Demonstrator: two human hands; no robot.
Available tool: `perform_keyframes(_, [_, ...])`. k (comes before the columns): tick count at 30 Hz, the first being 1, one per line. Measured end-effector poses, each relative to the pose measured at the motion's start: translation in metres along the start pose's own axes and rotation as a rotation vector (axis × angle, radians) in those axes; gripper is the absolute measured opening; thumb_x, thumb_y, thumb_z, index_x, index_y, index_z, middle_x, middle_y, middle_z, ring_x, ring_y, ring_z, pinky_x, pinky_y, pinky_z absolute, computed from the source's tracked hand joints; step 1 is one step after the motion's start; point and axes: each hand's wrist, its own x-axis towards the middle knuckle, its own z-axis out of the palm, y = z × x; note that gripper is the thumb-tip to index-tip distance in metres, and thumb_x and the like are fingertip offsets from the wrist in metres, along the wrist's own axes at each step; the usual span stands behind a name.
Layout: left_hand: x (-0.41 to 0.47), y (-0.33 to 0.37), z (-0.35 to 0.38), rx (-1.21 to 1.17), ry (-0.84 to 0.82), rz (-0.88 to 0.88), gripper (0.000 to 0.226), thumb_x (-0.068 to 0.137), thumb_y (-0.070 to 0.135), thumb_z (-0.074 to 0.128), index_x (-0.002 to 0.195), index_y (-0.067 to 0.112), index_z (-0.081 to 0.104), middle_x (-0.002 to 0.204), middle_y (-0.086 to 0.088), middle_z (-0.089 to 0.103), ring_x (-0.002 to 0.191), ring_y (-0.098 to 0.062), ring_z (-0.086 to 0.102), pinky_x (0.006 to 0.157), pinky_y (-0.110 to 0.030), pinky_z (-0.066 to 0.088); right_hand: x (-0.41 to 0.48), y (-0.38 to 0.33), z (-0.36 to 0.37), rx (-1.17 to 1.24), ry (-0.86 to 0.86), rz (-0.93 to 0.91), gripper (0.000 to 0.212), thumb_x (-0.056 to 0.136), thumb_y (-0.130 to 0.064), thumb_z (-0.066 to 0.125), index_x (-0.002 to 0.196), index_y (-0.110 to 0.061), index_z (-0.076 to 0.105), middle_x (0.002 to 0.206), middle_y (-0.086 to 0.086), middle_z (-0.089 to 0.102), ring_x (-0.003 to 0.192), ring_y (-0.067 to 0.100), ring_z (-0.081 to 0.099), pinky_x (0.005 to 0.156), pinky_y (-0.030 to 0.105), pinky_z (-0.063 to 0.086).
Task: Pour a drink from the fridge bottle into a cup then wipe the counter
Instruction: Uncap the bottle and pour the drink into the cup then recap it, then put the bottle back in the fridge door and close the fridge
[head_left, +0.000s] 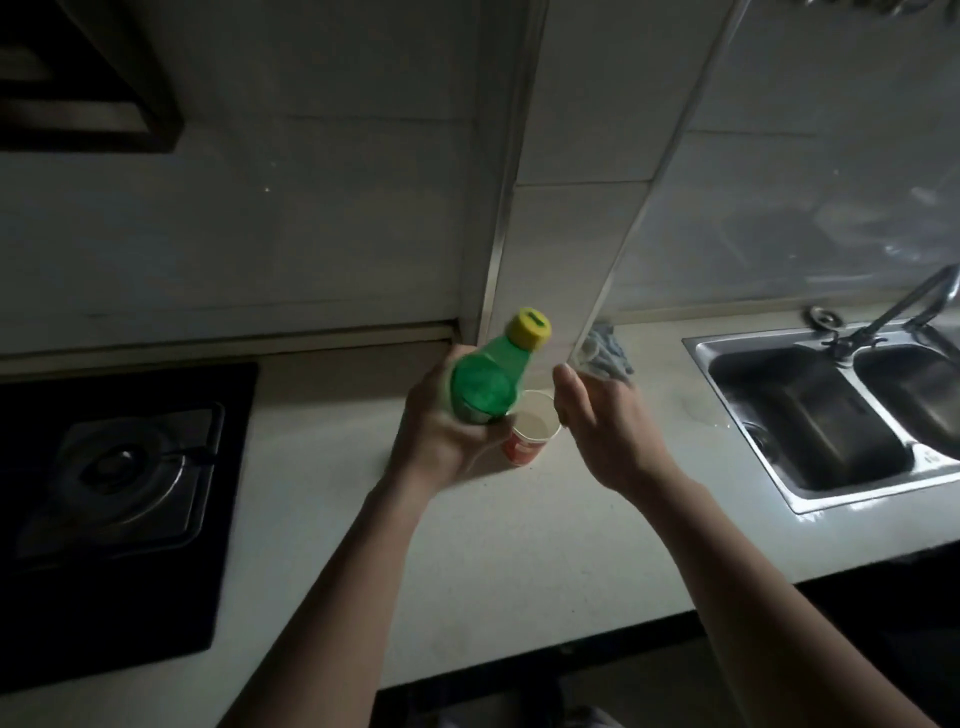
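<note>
My left hand grips a green plastic bottle around its body; the yellow cap is on and points up and away. Just right of the bottle a red paper cup stands upright on the pale counter, its white inside showing. My right hand hovers right of the cup with fingers apart, holding nothing. A grey-blue cloth lies crumpled against the wall corner behind my right hand.
A black gas hob fills the counter's left side. A steel double sink with a tap lies at the right. A tiled pillar juts out behind the cup. A small wet patch shows near the sink.
</note>
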Motion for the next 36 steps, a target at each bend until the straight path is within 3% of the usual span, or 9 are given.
perform_keyframes(4, [-0.016,0.030,-0.028,-0.252,0.098,-0.004,0.056,0.063,0.021,0.092,0.107,0.016,0.058,0.094,-0.006,0.069,0.086,-0.023,0.068,0.077,-0.041,0.058,-0.019,0.025,0.002,-0.001,-0.074,-0.012,0.048,0.099,-0.054,0.035,0.066,-0.026,0.055,0.059,-0.007,0.059,0.054,0.007,0.058,0.056,0.034,0.051])
perform_keyframes(6, [-0.034,0.045,-0.040,-0.263,0.158,0.019,0.069,0.061,0.026,0.093,0.118,0.022,0.054,0.102,-0.010,0.069,0.094,-0.027,0.069,0.082,-0.045,0.058,-0.024,0.026,0.006,0.025,-0.126,-0.081,0.038,0.100,-0.041,0.043,0.066,-0.030,0.055,0.061,-0.012,0.061,0.059,0.002,0.061,0.058,0.027,0.051])
perform_keyframes(8, [-0.060,0.060,-0.046,-0.255,0.250,0.025,0.074,0.061,0.027,0.092,0.123,0.026,0.052,0.106,-0.016,0.068,0.099,-0.028,0.068,0.085,-0.046,0.057,-0.031,0.021,0.013,0.054,-0.175,-0.169,0.036,0.102,-0.034,0.043,0.071,-0.026,0.061,0.070,-0.011,0.065,0.063,0.004,0.063,0.060,0.034,0.054])
perform_keyframes(10, [-0.092,0.076,-0.049,-0.272,0.421,0.038,0.065,0.063,0.025,0.088,0.119,0.020,0.055,0.104,-0.023,0.067,0.093,-0.027,0.068,0.081,-0.042,0.057,-0.040,0.010,0.022,0.114,-0.226,-0.232,0.030,0.100,-0.031,0.042,0.090,-0.022,0.069,0.086,-0.008,0.071,0.075,0.013,0.069,0.067,0.038,0.057])
perform_keyframes(12, [-0.128,0.092,-0.051,-0.301,0.602,0.034,0.052,0.065,0.030,0.087,0.109,0.021,0.060,0.098,-0.025,0.065,0.089,-0.031,0.066,0.079,-0.045,0.056,-0.053,-0.009,0.030,0.271,-0.329,-0.272,0.023,0.100,-0.035,0.046,0.113,-0.028,0.064,0.103,-0.014,0.072,0.092,0.005,0.069,0.082,0.030,0.055])
perform_keyframes(15, [-0.183,0.115,-0.062,-0.352,0.753,-0.002,0.052,0.064,0.043,0.088,0.107,0.027,0.063,0.097,-0.017,0.066,0.093,-0.037,0.067,0.087,-0.053,0.054,-0.081,-0.059,0.040,0.507,-0.504,-0.436,0.037,0.093,-0.043,0.059,0.124,-0.025,0.058,0.116,-0.017,0.067,0.099,-0.005,0.066,0.088,0.024,0.054])
perform_keyframes(24, [-0.344,0.163,-0.116,-0.330,1.152,0.006,0.041,0.072,0.025,0.081,0.108,0.018,0.064,0.103,-0.014,0.069,0.096,-0.036,0.070,0.087,-0.053,0.054,-0.170,-0.213,0.068,0.757,-0.725,-0.837,0.046,0.088,-0.030,0.071,0.131,-0.022,0.056,0.118,-0.013,0.066,0.100,0.003,0.067,0.085,0.026,0.056])
perform_keyframes(28, [-0.410,0.172,-0.142,-0.310,1.364,0.030,0.051,0.070,0.026,0.086,0.112,0.014,0.060,0.103,-0.016,0.069,0.097,-0.035,0.069,0.091,-0.061,0.052,-0.215,-0.271,0.094,0.850,-0.784,-0.873,0.044,0.084,-0.019,0.074,0.127,-0.019,0.061,0.114,-0.012,0.068,0.098,0.004,0.068,0.083,0.021,0.055])
perform_keyframes(36, [-0.564,0.183,-0.235,-0.068,1.525,-0.049,0.040,0.078,0.032,0.079,0.108,0.013,0.060,0.095,-0.009,0.070,0.091,-0.026,0.070,0.084,-0.046,0.058,-0.324,-0.409,0.159,0.922,-0.928,-0.932,0.047,0.079,-0.003,0.076,0.115,-0.030,0.062,0.106,-0.023,0.069,0.094,0.000,0.068,0.079,0.012,0.051])
